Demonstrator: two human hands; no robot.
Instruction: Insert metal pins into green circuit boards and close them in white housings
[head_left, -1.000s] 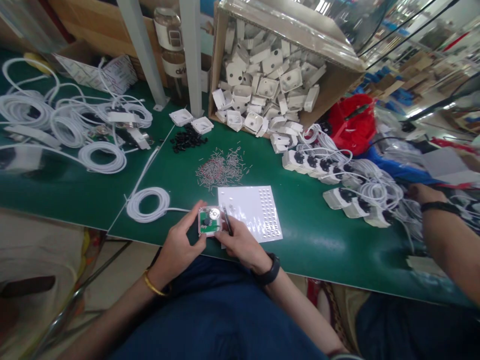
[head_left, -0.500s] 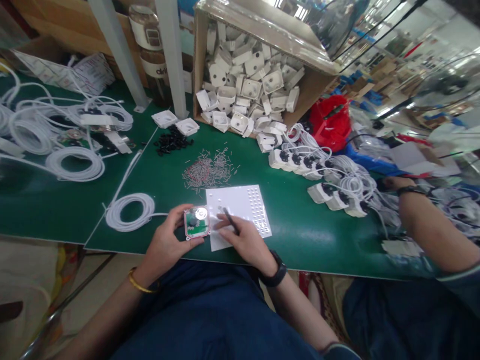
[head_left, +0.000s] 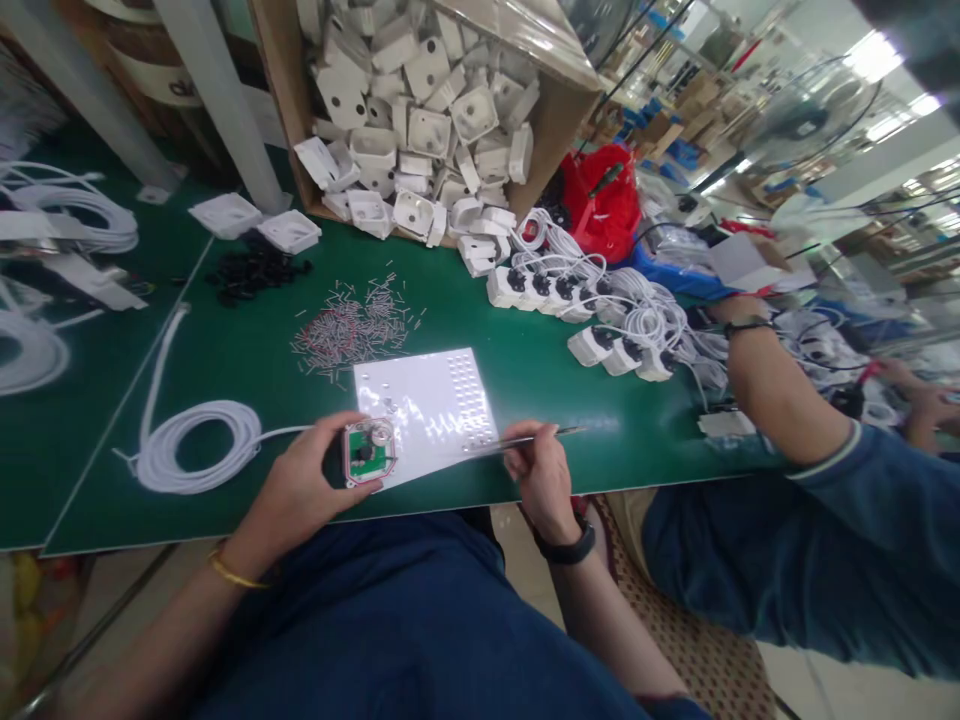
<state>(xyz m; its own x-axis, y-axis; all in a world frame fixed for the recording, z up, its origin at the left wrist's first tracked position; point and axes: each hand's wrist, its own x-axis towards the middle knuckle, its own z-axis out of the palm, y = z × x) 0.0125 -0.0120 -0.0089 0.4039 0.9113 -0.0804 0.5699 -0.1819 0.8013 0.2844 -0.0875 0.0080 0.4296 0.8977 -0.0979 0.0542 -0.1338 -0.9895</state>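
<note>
My left hand (head_left: 300, 485) grips a small square device (head_left: 366, 454) with a green circuit board and a round silver disc, held at the near edge of the green table (head_left: 562, 385). A white cable runs from it to a white coil (head_left: 191, 450) on the left. My right hand (head_left: 541, 476) pinches thin metal tweezers (head_left: 517, 440), whose tips point left onto a white sheet (head_left: 424, 410) carrying rows of small clear dots. The right hand sits at the table's front edge, right of the sheet.
A tipped cardboard box (head_left: 427, 100) spills white plastic housings at the back. Small metal pins (head_left: 349, 325) and black parts (head_left: 251, 272) lie behind the sheet. Assembled white units with cables (head_left: 600, 320) lie to the right. A co-worker's arm (head_left: 780, 400) reaches over them.
My right hand has moved right from beside the device to the sheet's right edge, tweezers now stretched flat. The view has swung right and the left hand still holds the device.
</note>
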